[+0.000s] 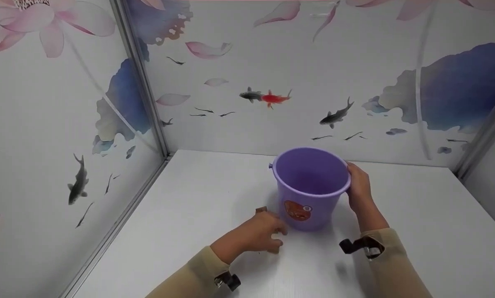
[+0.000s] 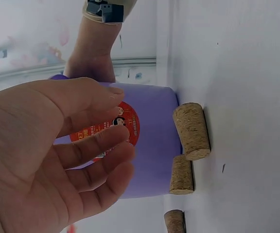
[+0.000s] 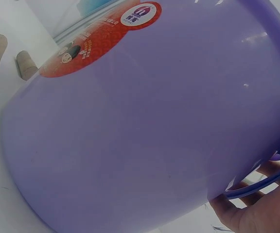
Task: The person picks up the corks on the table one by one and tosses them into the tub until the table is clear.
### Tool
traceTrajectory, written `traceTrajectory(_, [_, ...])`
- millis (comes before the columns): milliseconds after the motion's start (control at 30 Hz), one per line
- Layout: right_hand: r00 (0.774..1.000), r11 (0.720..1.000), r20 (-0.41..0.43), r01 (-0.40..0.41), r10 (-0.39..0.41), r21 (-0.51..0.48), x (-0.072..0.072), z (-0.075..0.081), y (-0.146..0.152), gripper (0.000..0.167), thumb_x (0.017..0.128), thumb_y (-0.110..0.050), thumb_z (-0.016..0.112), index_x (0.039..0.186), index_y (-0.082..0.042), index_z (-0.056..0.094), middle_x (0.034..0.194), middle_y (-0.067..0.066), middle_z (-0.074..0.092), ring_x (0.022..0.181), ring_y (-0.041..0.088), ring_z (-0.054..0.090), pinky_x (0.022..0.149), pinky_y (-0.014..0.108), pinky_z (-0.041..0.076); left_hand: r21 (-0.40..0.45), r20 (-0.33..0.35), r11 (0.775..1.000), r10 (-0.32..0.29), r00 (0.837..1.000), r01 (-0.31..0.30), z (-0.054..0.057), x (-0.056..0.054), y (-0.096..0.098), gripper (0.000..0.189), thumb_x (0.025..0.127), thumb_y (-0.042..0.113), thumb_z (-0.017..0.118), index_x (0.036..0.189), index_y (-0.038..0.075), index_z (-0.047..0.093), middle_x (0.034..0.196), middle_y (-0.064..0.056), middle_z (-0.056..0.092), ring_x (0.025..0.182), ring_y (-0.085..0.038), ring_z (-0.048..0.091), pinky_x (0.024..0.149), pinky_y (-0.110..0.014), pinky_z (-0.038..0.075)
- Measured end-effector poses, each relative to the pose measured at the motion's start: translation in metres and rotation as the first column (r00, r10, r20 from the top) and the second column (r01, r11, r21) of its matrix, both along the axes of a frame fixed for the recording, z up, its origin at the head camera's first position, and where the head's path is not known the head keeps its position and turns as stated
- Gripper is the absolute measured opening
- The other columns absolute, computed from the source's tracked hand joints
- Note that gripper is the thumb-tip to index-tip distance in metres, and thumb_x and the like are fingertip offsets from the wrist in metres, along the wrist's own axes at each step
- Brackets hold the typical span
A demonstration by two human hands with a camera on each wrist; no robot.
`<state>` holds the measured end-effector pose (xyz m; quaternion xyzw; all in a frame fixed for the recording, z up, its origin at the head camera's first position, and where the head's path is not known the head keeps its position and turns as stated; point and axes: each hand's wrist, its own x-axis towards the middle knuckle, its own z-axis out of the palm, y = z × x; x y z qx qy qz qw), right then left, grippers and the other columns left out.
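A purple bucket [image 1: 305, 211] with a red sticker stands upright on the white table. My right hand [image 1: 360, 188] grips it at the right side of its rim; in the right wrist view the purple handle [image 3: 261, 184] runs by the fingers. To the left of the bucket, my left hand [image 1: 261, 232] hovers low with its fingers loosely bent and nothing between them. Corks lie beside the bucket's base: a larger cork [image 2: 192, 131], a smaller cork [image 2: 181, 174] and another cork [image 2: 175, 221] in the left wrist view. From the head, one cork [image 1: 261, 210] shows past the left hand.
White panels [image 1: 247, 132] printed with fish and lotus enclose the table [image 1: 197, 186] at the back and sides. A metal corner post [image 1: 143, 78] rises at the back left. Each sleeve carries a small black wrist camera [image 1: 233, 282].
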<state>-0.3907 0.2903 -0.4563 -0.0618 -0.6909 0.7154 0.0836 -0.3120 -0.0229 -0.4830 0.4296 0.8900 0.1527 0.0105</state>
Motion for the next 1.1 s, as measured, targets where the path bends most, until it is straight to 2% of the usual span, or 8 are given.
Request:
traceTrajectory(100, [1.000,1.000,-0.007,-0.011,0.011,-0.002,0.000,0.001,-0.001,0.052,0.116,-0.029,0.031,0.155,-0.001,0.050,0.135,0.004,0.064,0.120,0.013,0.060,0.104,0.030,0.052,-0.009,0.012,1.000,-0.004,1.000,0.004,-0.003,0.000,-0.001,0.026,0.088,0.016,0.084,0.112,0.009,0.080,0.108,-0.004,0.079,0.095,-0.008,0.064,0.087,-0.021,0.053])
traceTrajectory(200, [1.000,1.000,-0.020,-0.017,0.017,-0.008,0.000,0.001,0.001,0.051,0.116,-0.029,0.033,0.153,0.000,0.051,0.123,-0.005,0.067,0.116,0.012,0.061,0.100,0.029,0.053,-0.018,0.008,1.000,-0.005,1.000,0.005,-0.005,-0.001,0.000,0.026,0.087,0.015,0.083,0.112,0.010,0.080,0.107,-0.003,0.078,0.095,-0.008,0.065,0.086,-0.020,0.053])
traceTrajectory(300, [0.999,1.000,-0.029,-0.023,0.022,-0.007,0.000,0.001,0.002,0.050,0.116,-0.030,0.035,0.152,0.000,0.053,0.118,-0.007,0.068,0.111,0.012,0.062,0.095,0.028,0.055,-0.034,-0.013,0.999,-0.003,1.000,0.002,-0.009,-0.001,0.000,0.026,0.087,0.015,0.083,0.112,0.012,0.080,0.106,-0.001,0.077,0.096,-0.008,0.066,0.087,-0.019,0.053])
traceTrajectory(400, [0.999,1.000,-0.023,-0.030,0.030,-0.004,-0.001,0.000,0.002,0.051,0.115,-0.032,0.036,0.152,-0.002,0.053,0.121,-0.006,0.067,0.111,0.012,0.061,0.095,0.027,0.054,-0.058,-0.028,0.998,0.007,1.000,-0.009,-0.012,-0.001,0.000,0.024,0.087,0.017,0.082,0.111,0.013,0.081,0.104,0.002,0.077,0.095,-0.007,0.066,0.088,-0.020,0.052])
traceTrajectory(567, [1.000,1.000,0.004,-0.020,0.020,-0.021,0.000,0.000,0.005,0.052,0.116,-0.034,0.037,0.155,-0.005,0.051,0.131,-0.005,0.065,0.119,0.011,0.060,0.102,0.027,0.053,-0.057,-0.004,0.998,0.006,1.000,-0.006,-0.018,-0.004,0.001,0.020,0.088,0.017,0.081,0.107,0.014,0.081,0.100,0.002,0.077,0.089,-0.006,0.063,0.085,-0.020,0.050])
traceTrajectory(733, [1.000,0.999,-0.003,-0.012,0.012,-0.036,0.002,0.000,0.006,0.051,0.115,-0.033,0.037,0.154,-0.003,0.052,0.127,-0.006,0.067,0.118,0.010,0.061,0.101,0.026,0.054,-0.044,-0.018,0.999,-0.009,1.000,0.008,-0.023,-0.007,0.001,0.019,0.086,0.014,0.082,0.104,0.013,0.082,0.096,0.003,0.077,0.085,-0.005,0.063,0.081,-0.018,0.049])
traceTrajectory(1100, [1.000,1.000,-0.012,-0.028,0.028,-0.001,0.001,-0.002,0.002,0.051,0.116,-0.031,0.033,0.154,-0.002,0.051,0.120,-0.011,0.066,0.114,0.006,0.062,0.095,0.022,0.054,-0.052,0.068,0.999,-0.010,0.998,0.014,-0.034,-0.005,0.003,0.019,0.084,0.011,0.085,0.103,0.012,0.081,0.088,0.007,0.074,0.078,-0.001,0.057,0.076,-0.016,0.049])
